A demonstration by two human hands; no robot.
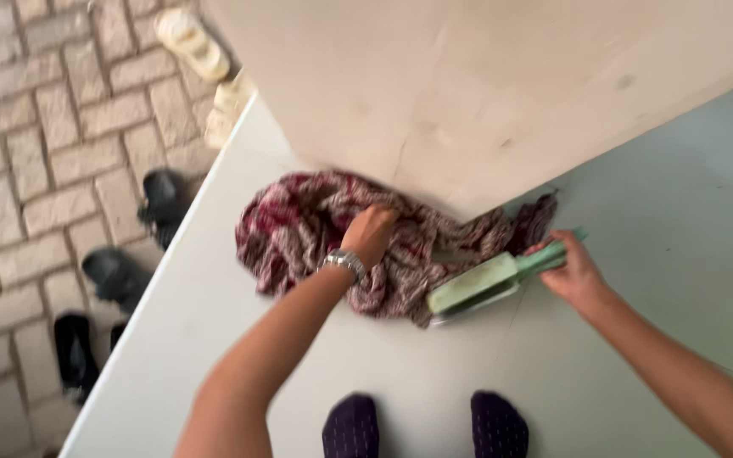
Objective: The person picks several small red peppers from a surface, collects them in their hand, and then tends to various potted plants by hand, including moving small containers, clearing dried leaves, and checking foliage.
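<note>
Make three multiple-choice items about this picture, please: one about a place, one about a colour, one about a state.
1. Where does the patterned cloth lie?
A. on the brick paving
B. on the pale floor against the wall
C. over a chair

2. What colour is the brush?
A. light green
B. black
C. orange

3. What is the left hand doing?
A. hanging free
B. gripping the cloth
C. holding a sandal

Answers: 1 B, the cloth sits on the pale floor at the foot of the wall. 2 A, its back and handle are light green, held by the right hand. 3 B, the fingers are closed in the bunched fabric.
</note>
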